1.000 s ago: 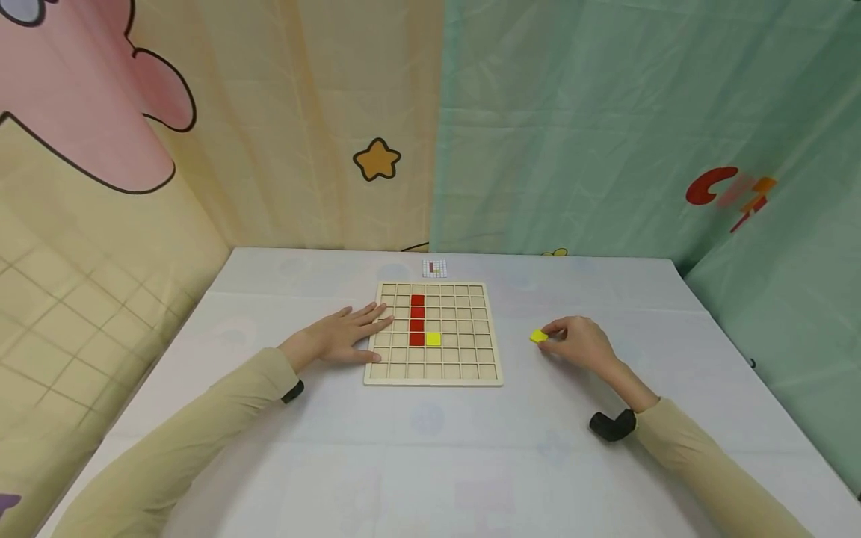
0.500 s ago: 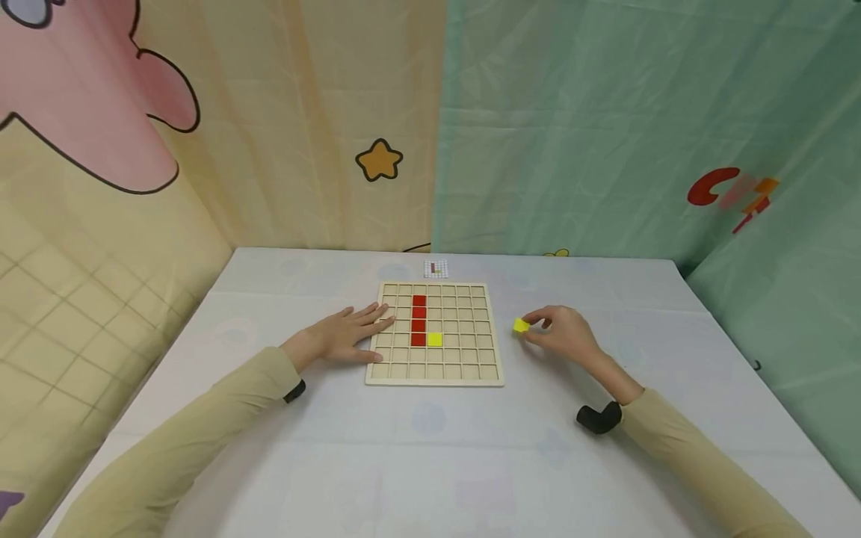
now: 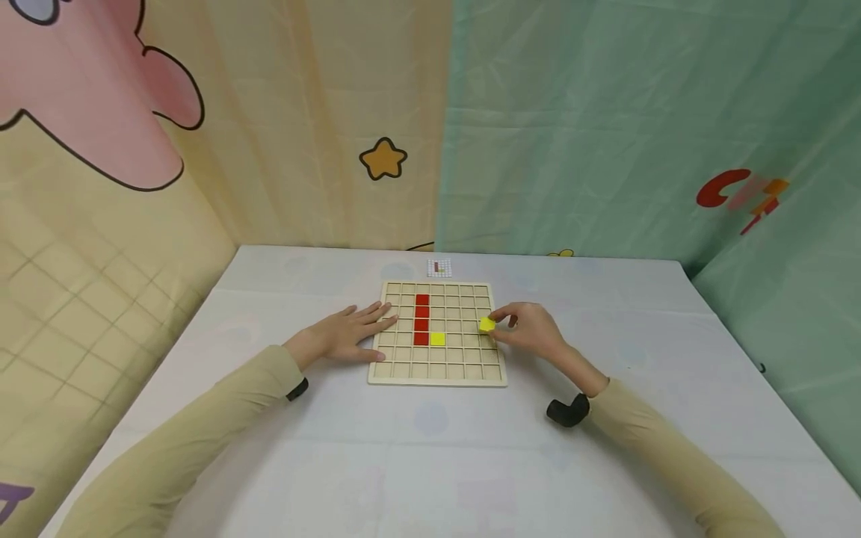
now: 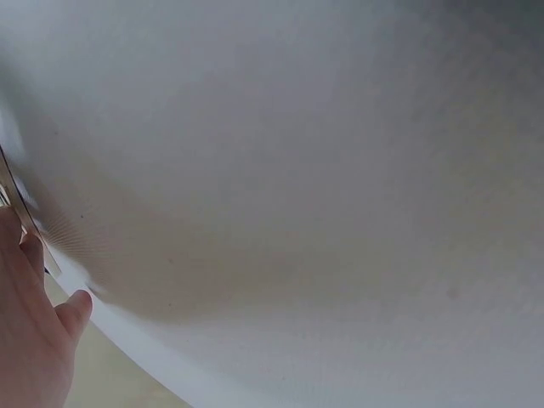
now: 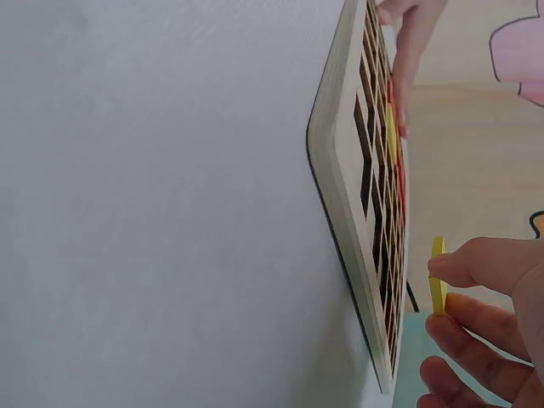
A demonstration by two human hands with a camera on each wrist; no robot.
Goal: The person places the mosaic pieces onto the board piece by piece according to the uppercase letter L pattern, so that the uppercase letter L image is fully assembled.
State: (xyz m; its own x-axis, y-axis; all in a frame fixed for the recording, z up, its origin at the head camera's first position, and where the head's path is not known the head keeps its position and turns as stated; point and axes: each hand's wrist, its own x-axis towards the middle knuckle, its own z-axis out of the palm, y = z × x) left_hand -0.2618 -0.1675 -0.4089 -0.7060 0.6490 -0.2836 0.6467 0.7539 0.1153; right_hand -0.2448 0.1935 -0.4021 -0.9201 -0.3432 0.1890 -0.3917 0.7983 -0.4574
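Over the right edge of the wooden grid board (image 3: pixel 437 332), a yellow square tile (image 3: pixel 487 324) is held clear of the cells; in the right wrist view the tile (image 5: pixel 437 275) is seen edge-on, just above the board (image 5: pixel 357 204) and not seated. It is pinched between thumb and forefinger of the right hand (image 3: pixel 528 332), the other fingers loosely curled, nothing else held. The tile sits at the leftward tip of that hand, so the open cells lie to the left of and below the pinch. The tile is square, so no long axis is given; its face looks roughly parallel to the board, slightly tilted in the head view.

On the board, a second yellow tile (image 3: pixel 438 338) is seated in a cell, touching the bottom tile of a red column (image 3: pixel 421 319) of four on its left. The held tile is a few cells right of the seated yellow one and about a row higher. The cell just right of the seated yellow looks empty.

The left hand (image 3: pixel 343 334) is laid flat, fingers straight, on the table (image 3: pixel 430 448) with fingertips resting on the board's left edge; nothing is gripped. The right hand is plainly the nearer one to the free cells on the right half.

A small pattern card (image 3: pixel 439 267) lies just beyond the board's far edge.
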